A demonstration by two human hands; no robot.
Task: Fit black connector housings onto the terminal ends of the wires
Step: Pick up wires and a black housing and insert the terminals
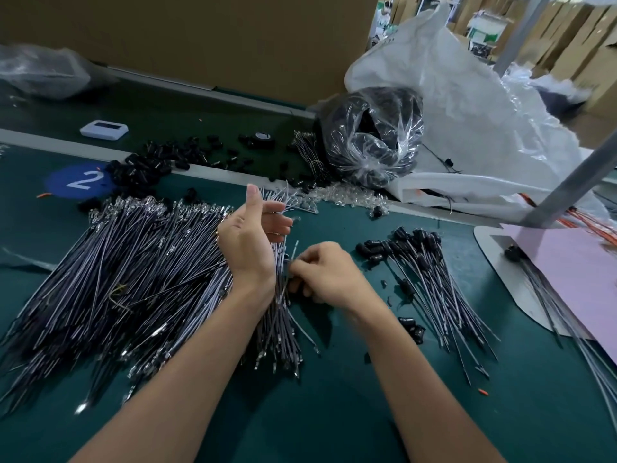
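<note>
Reaching up from the near edge, two bare forearms cross a smooth, dark green table mat (334, 412).

The left hand (248, 242) stands on its edge with the thumb pointing straight up. Its fingers curl round a bundle of wires (280, 332), thin, glossy and grey-violet. The bundle fans out below the wrist, and its ends carry small bright metal terminals.

Just right of it, the right hand (329, 274) lies knuckles up. Its fingertips pinch a single wire (294, 252) that rises from the bundle. Whether the curled fingers also hold a housing cannot be told.

Left of the left hand spreads a broad, flat heap of wires (117, 279) of the same kind, lying roughly side by side, with silvery crimped tips along the far edge.

Right of the right hand lies a smaller sheaf of finished wires (430, 282), each capped at its far end with a stubby black cylinder.

Beyond the left hand, loose black housings (147, 168), small, shiny and barrel-shaped, are scattered beside a blue disc (80, 182) printed with a white 2.

Beyond the right hand sits a drift of tiny clear plastic pieces (340, 197). Past that is a crinkled transparent bag (374, 142) of black parts, leaning against a large white woven sack (467, 111).

Far right of the right hand lies a matte pink sheet (567, 262).

Farthest back stands a brown cardboard wall (200, 38).
</note>
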